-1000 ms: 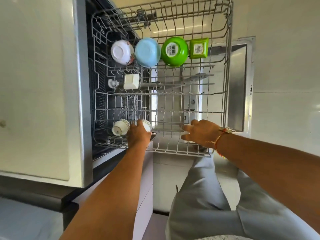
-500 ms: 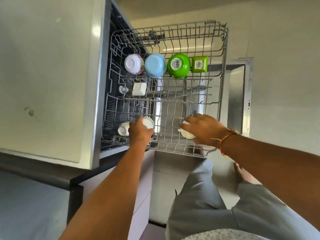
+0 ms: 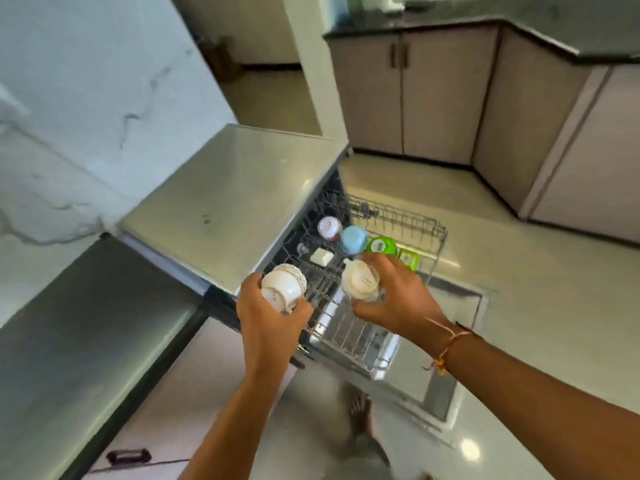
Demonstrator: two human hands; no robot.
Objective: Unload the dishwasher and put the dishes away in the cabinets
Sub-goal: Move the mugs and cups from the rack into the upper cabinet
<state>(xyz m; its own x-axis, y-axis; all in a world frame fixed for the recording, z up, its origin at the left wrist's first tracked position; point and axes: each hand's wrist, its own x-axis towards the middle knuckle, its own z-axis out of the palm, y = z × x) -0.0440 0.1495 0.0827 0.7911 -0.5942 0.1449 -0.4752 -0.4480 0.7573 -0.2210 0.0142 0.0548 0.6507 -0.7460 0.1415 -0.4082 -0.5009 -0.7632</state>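
Fingers and thumb of the left hand [image 3: 273, 317] curl round a patterned cup [image 3: 284, 289], which lies on its side in the grip, base toward the camera, above the near left corner of the pulled-out rack [image 3: 401, 218]. The right hand [image 3: 398, 303] clamps a second cup [image 3: 360, 280] the same way, thumb below and fingers over the top, above the middle of the rack and just in front of the dishes along its far edge. Neither cup touches the wire. Along that far edge stand four upturned pieces in a row from left to right: a white bowl [image 3: 329, 227], a blue bowl [image 3: 354, 239], a green bowl [image 3: 381, 244] and a green square tub [image 3: 409, 259]. A small white block [image 3: 321, 257] sits near the left edge, in front of the white bowl. Beneath the rack the dishwasher door [image 3: 464, 306] lies open and flat. A thread bracelet [image 3: 450, 341] circles the right wrist, and brown cabinets [image 3: 415, 91] line the far wall
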